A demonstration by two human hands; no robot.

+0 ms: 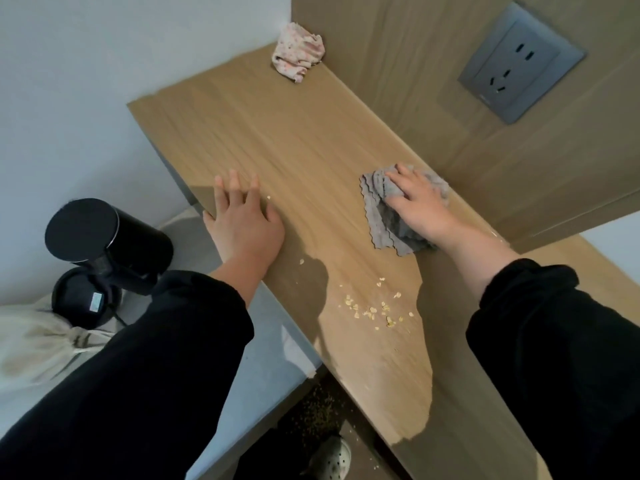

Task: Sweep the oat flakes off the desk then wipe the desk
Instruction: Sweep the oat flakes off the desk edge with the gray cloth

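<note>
Right hand presses grey cloth — lying lengthwise along desk; left hand splayed flat — oat flakes nearer.

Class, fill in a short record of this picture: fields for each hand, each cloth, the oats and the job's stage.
left hand: flat on the desk by its left edge, fingers spread
right hand: presses the grey cloth onto the desk
grey cloth: bunched, beside the back panel
spotted cloth: crumpled in the far corner
oats: scattered on the desk, nearer than both hands
stage: oats not yet swept off
</note>
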